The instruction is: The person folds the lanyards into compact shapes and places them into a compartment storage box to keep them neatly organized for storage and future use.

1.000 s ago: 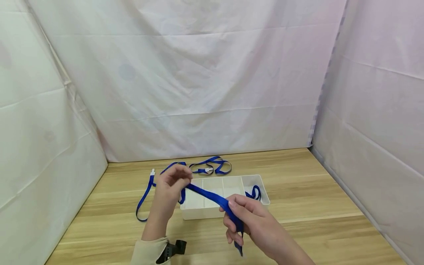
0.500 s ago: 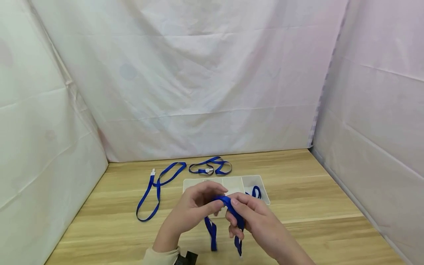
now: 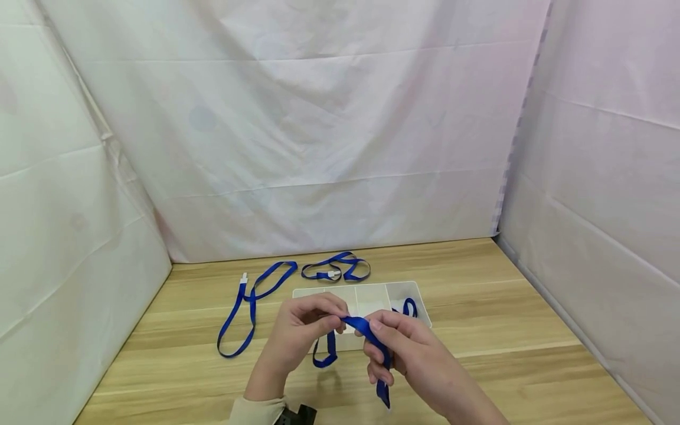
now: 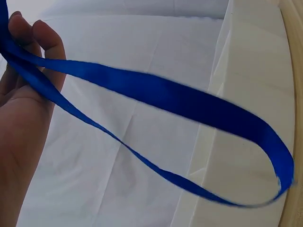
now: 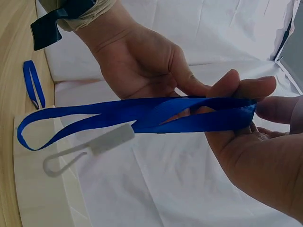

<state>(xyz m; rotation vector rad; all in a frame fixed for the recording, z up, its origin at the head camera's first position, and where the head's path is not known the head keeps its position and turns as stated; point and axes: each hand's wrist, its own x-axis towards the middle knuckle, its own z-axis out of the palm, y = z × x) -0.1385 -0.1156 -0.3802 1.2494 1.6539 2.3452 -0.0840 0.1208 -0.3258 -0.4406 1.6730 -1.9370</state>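
Left grip (image 3: pixel 297 333), right grip (image 3: pixel 411 348) pinch blue lanyard (image 3: pixel 360 324); tray (image 3: pixel 372 298) beyond

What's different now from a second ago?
The left hand moved rightward, close to the right hand, shortening the blue strap stretched between them. Both hands still hold it. The white tray and the left-lying lanyard stayed put.

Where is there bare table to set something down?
Bare wood: between the white tray and right curtain, and between the left lanyard and left curtain. Crowded: behind the tray, around the back lanyard, and at its front, where the left hand and right hand hold another lanyard.
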